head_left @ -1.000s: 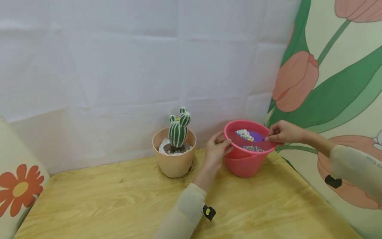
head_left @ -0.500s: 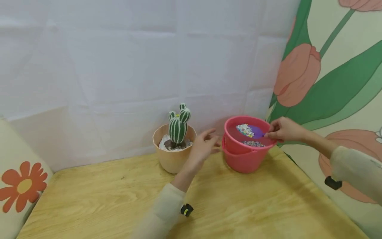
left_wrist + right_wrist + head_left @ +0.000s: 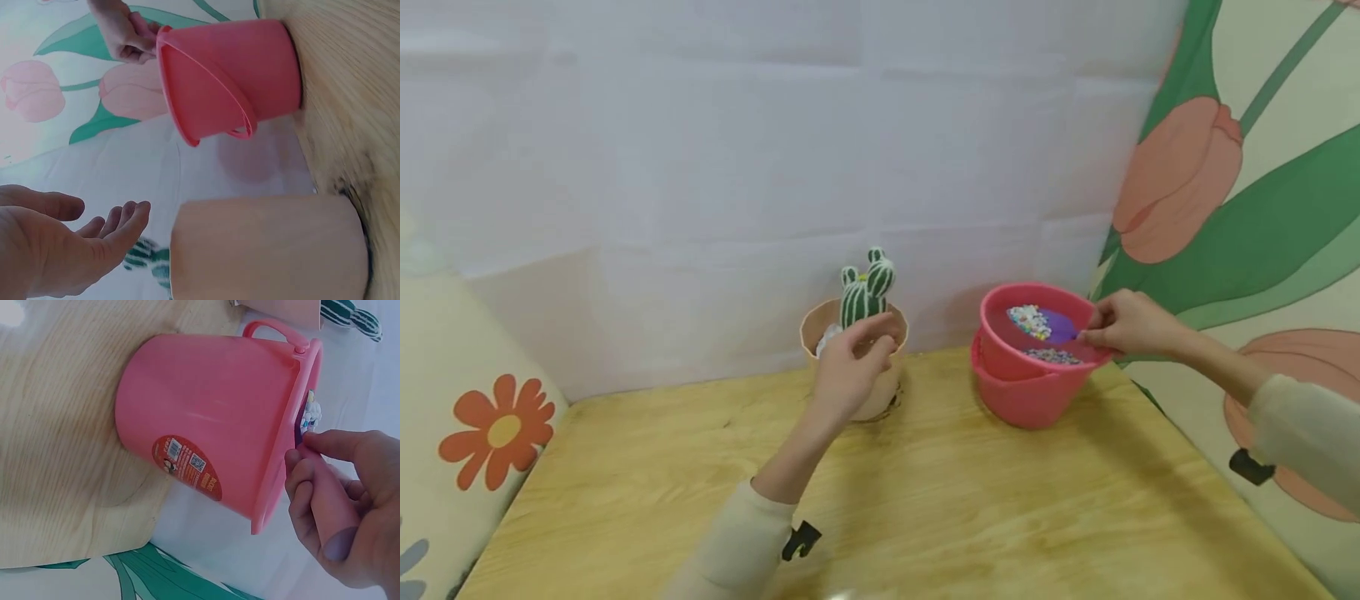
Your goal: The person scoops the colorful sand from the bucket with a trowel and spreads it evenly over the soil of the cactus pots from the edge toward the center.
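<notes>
My right hand [image 3: 1138, 323] grips the pink handle of a small trowel [image 3: 331, 503] at the rim of a pink bucket [image 3: 1026, 400]. The purple blade carries a heap of white and coloured pebbles [image 3: 1030, 321], just inside the bucket's opening. More small pebbles [image 3: 1051, 356] lie in the bucket below the blade. Before the peach flowerpot [image 3: 269, 250] hovers my left hand [image 3: 850, 367], holding nothing, its fingers loosely bent. A green-and-white striped knitted cactus [image 3: 859, 304] stands in that pot, partly hidden by this hand in the head view.
Both containers stand at the back of a wooden table [image 3: 970, 500], against a white cloth backdrop [image 3: 737, 167]. A wall with painted tulips [image 3: 1180, 183] borders the right side. At the left is a panel with an orange flower [image 3: 503, 431].
My left hand has let go of the bucket's rim and moved left to the flowerpot. My right hand still holds the loaded trowel over the bucket.
</notes>
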